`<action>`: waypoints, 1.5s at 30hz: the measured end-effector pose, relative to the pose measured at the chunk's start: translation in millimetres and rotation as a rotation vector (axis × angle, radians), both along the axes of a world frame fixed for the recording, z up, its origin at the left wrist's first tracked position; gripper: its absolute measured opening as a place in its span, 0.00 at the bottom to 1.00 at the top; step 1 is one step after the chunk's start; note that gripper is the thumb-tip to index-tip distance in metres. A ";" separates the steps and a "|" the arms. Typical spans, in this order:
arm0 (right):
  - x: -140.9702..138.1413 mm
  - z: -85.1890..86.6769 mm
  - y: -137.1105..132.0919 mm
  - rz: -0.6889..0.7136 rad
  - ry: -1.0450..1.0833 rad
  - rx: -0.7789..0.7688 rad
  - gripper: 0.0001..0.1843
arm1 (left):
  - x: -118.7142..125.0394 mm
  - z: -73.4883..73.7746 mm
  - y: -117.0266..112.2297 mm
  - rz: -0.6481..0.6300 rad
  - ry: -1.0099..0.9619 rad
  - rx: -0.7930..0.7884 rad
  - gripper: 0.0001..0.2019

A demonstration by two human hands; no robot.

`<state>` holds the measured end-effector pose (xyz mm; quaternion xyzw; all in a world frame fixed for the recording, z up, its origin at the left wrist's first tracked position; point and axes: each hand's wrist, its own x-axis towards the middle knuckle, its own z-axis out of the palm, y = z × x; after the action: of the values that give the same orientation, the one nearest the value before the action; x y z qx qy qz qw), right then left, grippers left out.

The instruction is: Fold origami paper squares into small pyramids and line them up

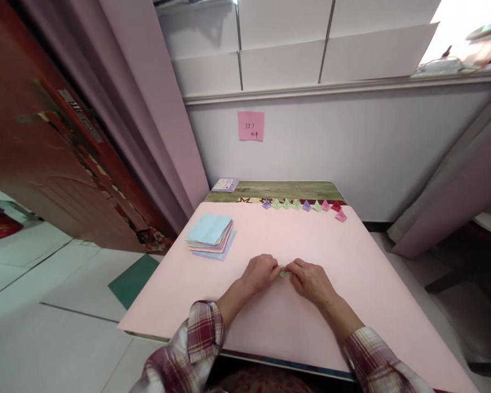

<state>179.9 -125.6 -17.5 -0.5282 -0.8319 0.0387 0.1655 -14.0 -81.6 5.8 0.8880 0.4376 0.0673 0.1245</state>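
My left hand (261,273) and my right hand (311,279) meet at the middle of the pink table sheet (352,262). Both pinch a small green folded paper piece (283,271) between their fingertips, and most of it is hidden by the fingers. A stack of pastel paper squares (210,233), light blue on top, lies to the left of my left hand. Along the far edge stands a row of several small folded paper shapes (303,206) in purple, green, pink and red.
A small colourful pad (225,185) lies on the wooden tabletop strip (286,191) at the back. A pink sticky note (251,126) hangs on the wall. A dark red door (45,147) stands to the left; a green mat (133,279) lies on the tiled floor.
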 end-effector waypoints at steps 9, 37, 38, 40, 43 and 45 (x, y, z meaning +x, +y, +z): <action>-12.1 18.6 2.9 -0.093 -0.075 -0.064 0.13 | 10.0 9.6 1.3 0.158 0.043 -0.116 0.11; -58.7 45.8 17.0 -0.417 -0.174 -0.322 0.15 | 38.1 29.2 -2.7 0.342 0.232 -0.140 0.15; -59.6 47.1 17.4 -0.416 -0.175 -0.327 0.15 | 39.1 30.4 -2.4 0.337 0.235 -0.146 0.15; -60.6 48.7 18.0 -0.410 -0.175 -0.331 0.15 | 41.0 33.1 -1.8 0.329 0.237 -0.156 0.15; -59.5 49.0 18.6 -0.392 -0.172 -0.323 0.15 | 44.0 36.7 -1.2 0.332 0.233 -0.174 0.16; -57.6 47.7 19.3 -0.382 -0.168 -0.320 0.15 | 46.2 38.0 -0.3 0.342 0.224 -0.194 0.17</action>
<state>122.3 -106.3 30.2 -0.6966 -0.7112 0.0938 0.0146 32.2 -81.9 43.8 0.7866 0.5974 -0.0539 0.1468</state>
